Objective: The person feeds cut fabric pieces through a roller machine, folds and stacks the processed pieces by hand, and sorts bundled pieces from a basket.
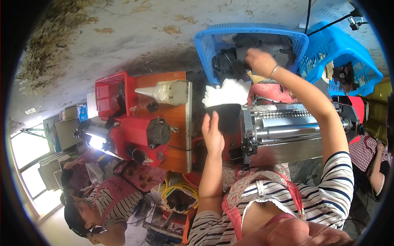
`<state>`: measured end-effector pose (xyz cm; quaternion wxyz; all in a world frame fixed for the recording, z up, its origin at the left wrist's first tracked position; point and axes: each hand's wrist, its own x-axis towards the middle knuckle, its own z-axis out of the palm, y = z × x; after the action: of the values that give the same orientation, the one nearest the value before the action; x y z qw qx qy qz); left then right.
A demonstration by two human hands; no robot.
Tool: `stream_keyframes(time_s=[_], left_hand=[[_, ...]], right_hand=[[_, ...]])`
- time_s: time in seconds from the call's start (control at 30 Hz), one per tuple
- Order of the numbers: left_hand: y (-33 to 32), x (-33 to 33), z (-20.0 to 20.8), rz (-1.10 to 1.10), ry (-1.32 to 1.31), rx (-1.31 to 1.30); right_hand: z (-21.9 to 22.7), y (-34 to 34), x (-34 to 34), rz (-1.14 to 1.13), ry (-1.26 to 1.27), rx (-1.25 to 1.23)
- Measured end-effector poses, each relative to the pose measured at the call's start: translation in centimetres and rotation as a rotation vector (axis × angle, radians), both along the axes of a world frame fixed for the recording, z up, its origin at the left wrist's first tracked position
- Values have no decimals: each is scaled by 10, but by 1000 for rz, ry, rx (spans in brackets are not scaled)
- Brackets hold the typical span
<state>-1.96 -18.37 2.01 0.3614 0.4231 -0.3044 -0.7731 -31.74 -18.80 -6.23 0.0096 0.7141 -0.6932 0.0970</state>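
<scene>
My left hand (214,133) holds the edge of a flat black sheet piece (228,117), its thumb and fingers at the piece's left side. Just beyond lies a brightly lit white piece or stack with a scalloped edge (226,93). My right hand (260,62), with a bracelet at the wrist, is over a blue plastic basket (251,28) of dark grey flat pieces (283,58). Its fingers are bent and blurred, and I cannot see whether they hold anything. Under my right forearm stands a machine with shiny metal rollers (287,130), right of the black piece.
A second blue basket (340,47) with dark scraps stands at the far right. To the left, an orange-brown wooden board (177,123) carries a whitish cone-shaped container (170,92), near a red basket (111,96) and a red machine (135,135). Co-workers sit at lower left and right.
</scene>
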Motion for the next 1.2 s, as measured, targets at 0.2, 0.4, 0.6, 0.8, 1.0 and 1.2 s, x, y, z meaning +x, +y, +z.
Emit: stream_keyframes(time_s=[0.2, 0.4, 0.6, 0.8, 1.0, 1.2], left_hand=[[2, -21, 16, -99, -60, -149], [9, -7, 27, -159, -249, -460], [45, -24, 74, -124, -218, -703], [108, -5, 98, -526, -32, -527], [153, 19, 79, -622, 52, -289], [189, 51, 61, -817, -273, -569]], right_hand=[[-49, 8, 9, 258, 604, 211], [72, 38, 63, -230, -967, 144], [179, 143, 116, -99, -922, -319], [206, 219, 153, -2, -125, -645], [195, 275, 190, -176, -899, -505], [161, 314, 226, -281, -993, -321]])
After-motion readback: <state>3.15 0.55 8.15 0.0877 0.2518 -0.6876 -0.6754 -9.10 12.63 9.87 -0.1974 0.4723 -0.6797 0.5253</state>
